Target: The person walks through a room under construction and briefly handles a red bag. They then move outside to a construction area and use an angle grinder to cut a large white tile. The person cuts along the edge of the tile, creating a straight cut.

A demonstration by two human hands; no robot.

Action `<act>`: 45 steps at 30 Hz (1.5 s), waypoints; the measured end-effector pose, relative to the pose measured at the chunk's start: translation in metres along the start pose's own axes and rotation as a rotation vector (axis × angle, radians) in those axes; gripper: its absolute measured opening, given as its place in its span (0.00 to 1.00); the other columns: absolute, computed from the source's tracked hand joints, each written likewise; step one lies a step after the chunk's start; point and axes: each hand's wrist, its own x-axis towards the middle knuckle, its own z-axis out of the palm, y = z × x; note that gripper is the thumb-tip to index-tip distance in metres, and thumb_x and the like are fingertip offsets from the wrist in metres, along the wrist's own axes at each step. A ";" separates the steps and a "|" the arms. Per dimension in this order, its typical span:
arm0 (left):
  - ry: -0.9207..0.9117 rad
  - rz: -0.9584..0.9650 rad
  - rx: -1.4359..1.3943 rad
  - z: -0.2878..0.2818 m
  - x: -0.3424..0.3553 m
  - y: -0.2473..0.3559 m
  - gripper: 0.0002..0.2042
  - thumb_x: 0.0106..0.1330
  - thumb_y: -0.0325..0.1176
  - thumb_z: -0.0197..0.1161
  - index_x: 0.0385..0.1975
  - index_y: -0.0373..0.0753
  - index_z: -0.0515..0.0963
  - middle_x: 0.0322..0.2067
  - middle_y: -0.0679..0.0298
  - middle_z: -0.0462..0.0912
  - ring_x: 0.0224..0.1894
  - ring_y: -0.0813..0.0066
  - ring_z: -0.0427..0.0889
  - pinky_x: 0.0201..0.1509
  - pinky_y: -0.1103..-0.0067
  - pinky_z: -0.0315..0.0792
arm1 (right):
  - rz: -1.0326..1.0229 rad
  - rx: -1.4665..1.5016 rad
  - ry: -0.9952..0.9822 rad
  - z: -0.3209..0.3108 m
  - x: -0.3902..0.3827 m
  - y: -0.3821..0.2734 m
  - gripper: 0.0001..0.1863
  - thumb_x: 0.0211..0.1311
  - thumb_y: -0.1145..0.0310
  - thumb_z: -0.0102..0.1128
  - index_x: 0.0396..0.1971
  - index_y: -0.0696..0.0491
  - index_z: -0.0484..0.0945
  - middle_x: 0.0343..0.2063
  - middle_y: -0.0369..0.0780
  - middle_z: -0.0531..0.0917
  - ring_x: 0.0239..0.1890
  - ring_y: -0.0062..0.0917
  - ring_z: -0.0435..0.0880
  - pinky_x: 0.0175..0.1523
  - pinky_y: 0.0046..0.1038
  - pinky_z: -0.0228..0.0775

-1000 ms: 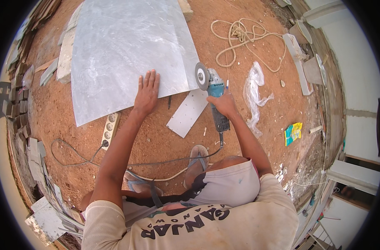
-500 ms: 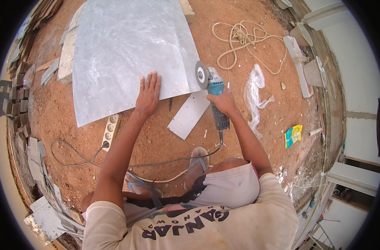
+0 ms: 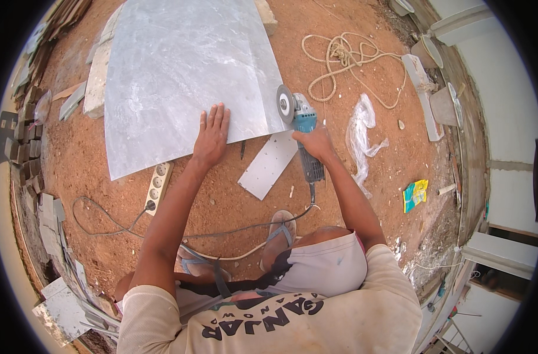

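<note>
My left hand (image 3: 212, 138) lies palm down, fingers spread, on a large grey marbled slab (image 3: 180, 71) near its front edge. My right hand (image 3: 313, 143) grips a teal-and-black angle grinder (image 3: 306, 123), whose disc (image 3: 286, 104) is upright at the slab's right edge; whether it touches, I cannot tell. A pale rectangular offcut (image 3: 266, 168) lies below the grinder's left side, and a thin dark object (image 3: 243, 150) is beside it. The grinder's black cord (image 3: 233, 230) runs across the dirt between my sandalled feet and the slab.
A power strip (image 3: 158, 186) lies left, under the slab's front edge. Coiled rope (image 3: 345, 56), crumpled clear plastic (image 3: 361, 141) and a yellow-and-teal packet (image 3: 415, 194) are to the right. Pale blocks (image 3: 95, 88) lie behind the slab's left side; stacked scraps (image 3: 27, 141) line the far left, a wall the right.
The whole view has shifted very slightly. My hands, the grinder and the slab otherwise keep nearly the same positions relative to one another.
</note>
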 end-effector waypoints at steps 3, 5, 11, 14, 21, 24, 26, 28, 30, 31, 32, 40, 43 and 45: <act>-0.010 -0.001 0.012 -0.001 0.000 0.000 0.37 0.61 0.21 0.50 0.73 0.26 0.49 0.75 0.43 0.46 0.79 0.48 0.43 0.80 0.54 0.36 | 0.011 -0.032 0.023 0.001 0.001 -0.004 0.32 0.42 0.56 0.71 0.43 0.66 0.80 0.37 0.53 0.87 0.39 0.39 0.88 0.46 0.37 0.78; -0.036 -0.007 0.000 -0.005 0.000 0.003 0.37 0.60 0.21 0.50 0.73 0.26 0.49 0.75 0.43 0.46 0.79 0.48 0.43 0.80 0.54 0.36 | 0.030 -0.001 -0.008 -0.004 -0.001 -0.011 0.32 0.43 0.56 0.72 0.44 0.66 0.80 0.38 0.53 0.87 0.40 0.39 0.87 0.47 0.37 0.78; 0.025 -0.013 -0.086 -0.003 -0.001 0.001 0.37 0.59 0.16 0.47 0.73 0.27 0.50 0.75 0.44 0.46 0.79 0.50 0.41 0.81 0.55 0.36 | 0.017 0.034 -0.013 -0.003 0.005 -0.016 0.33 0.43 0.57 0.72 0.45 0.67 0.79 0.38 0.54 0.86 0.41 0.39 0.87 0.48 0.37 0.78; 0.018 -0.016 -0.072 -0.002 0.000 0.002 0.37 0.59 0.16 0.48 0.73 0.27 0.50 0.75 0.45 0.46 0.79 0.50 0.41 0.81 0.55 0.35 | 0.020 0.024 -0.012 0.000 0.012 -0.010 0.33 0.43 0.56 0.71 0.46 0.67 0.79 0.38 0.54 0.86 0.41 0.39 0.87 0.48 0.37 0.78; 0.020 -0.011 -0.090 -0.002 -0.001 0.001 0.37 0.58 0.17 0.49 0.73 0.27 0.50 0.75 0.45 0.47 0.79 0.51 0.42 0.81 0.55 0.35 | -0.003 0.016 -0.039 -0.002 0.019 -0.016 0.38 0.42 0.54 0.72 0.46 0.71 0.77 0.41 0.60 0.84 0.45 0.47 0.86 0.49 0.40 0.78; 0.026 -0.009 -0.072 0.000 -0.002 -0.001 0.38 0.57 0.17 0.50 0.73 0.26 0.50 0.75 0.44 0.47 0.79 0.50 0.42 0.81 0.55 0.35 | -0.005 -0.034 0.050 0.003 0.018 -0.021 0.37 0.42 0.53 0.71 0.46 0.71 0.77 0.41 0.60 0.84 0.45 0.48 0.86 0.50 0.40 0.78; 0.007 -0.008 -0.057 0.000 -0.001 -0.002 0.38 0.57 0.17 0.50 0.72 0.26 0.50 0.75 0.43 0.47 0.79 0.50 0.42 0.81 0.55 0.36 | -0.033 -0.037 0.061 0.009 0.031 -0.013 0.34 0.43 0.54 0.71 0.43 0.69 0.79 0.38 0.55 0.86 0.41 0.42 0.87 0.46 0.39 0.78; -0.002 -0.004 -0.076 -0.007 -0.001 0.002 0.38 0.57 0.17 0.50 0.73 0.26 0.50 0.75 0.43 0.47 0.79 0.49 0.42 0.81 0.55 0.36 | -0.046 -0.016 0.050 0.010 0.029 -0.008 0.32 0.43 0.56 0.71 0.42 0.68 0.80 0.36 0.52 0.86 0.38 0.38 0.87 0.44 0.38 0.78; 0.006 -0.002 -0.085 -0.008 -0.001 0.003 0.38 0.58 0.17 0.50 0.72 0.26 0.50 0.75 0.43 0.47 0.79 0.49 0.42 0.81 0.55 0.36 | -0.081 0.036 0.041 0.008 0.035 -0.009 0.31 0.42 0.57 0.72 0.41 0.68 0.80 0.35 0.51 0.87 0.36 0.37 0.87 0.43 0.37 0.78; 0.018 -0.002 -0.084 -0.007 -0.001 0.002 0.37 0.58 0.17 0.50 0.72 0.26 0.50 0.75 0.43 0.47 0.79 0.49 0.42 0.81 0.55 0.36 | -0.070 0.016 0.062 0.011 0.038 -0.005 0.30 0.42 0.57 0.72 0.40 0.68 0.80 0.35 0.51 0.86 0.36 0.36 0.87 0.42 0.37 0.78; 0.031 -0.002 -0.084 -0.005 -0.001 0.002 0.37 0.58 0.17 0.50 0.72 0.26 0.50 0.75 0.43 0.47 0.79 0.49 0.42 0.81 0.55 0.36 | -0.058 -0.004 0.084 0.015 0.042 0.000 0.30 0.42 0.57 0.72 0.40 0.68 0.80 0.34 0.51 0.86 0.36 0.36 0.87 0.42 0.37 0.78; -0.011 0.002 0.007 -0.002 -0.002 -0.002 0.38 0.59 0.21 0.52 0.73 0.27 0.49 0.75 0.44 0.46 0.79 0.50 0.42 0.80 0.53 0.36 | 0.018 -0.039 0.091 0.016 0.042 -0.014 0.29 0.41 0.56 0.73 0.34 0.68 0.81 0.34 0.53 0.86 0.36 0.37 0.87 0.40 0.38 0.78; -0.014 0.003 -0.002 -0.004 -0.001 0.000 0.38 0.58 0.21 0.53 0.73 0.27 0.49 0.75 0.44 0.47 0.79 0.49 0.42 0.80 0.53 0.36 | 0.009 -0.037 0.081 0.012 0.041 -0.014 0.28 0.42 0.56 0.72 0.33 0.68 0.82 0.35 0.53 0.86 0.36 0.37 0.87 0.41 0.38 0.78; -0.024 0.001 0.000 -0.006 -0.001 0.000 0.38 0.58 0.21 0.52 0.73 0.27 0.49 0.75 0.44 0.47 0.79 0.49 0.42 0.80 0.54 0.36 | -0.056 -0.040 0.119 0.013 0.042 -0.013 0.27 0.42 0.56 0.72 0.33 0.67 0.82 0.34 0.53 0.86 0.35 0.38 0.87 0.41 0.38 0.78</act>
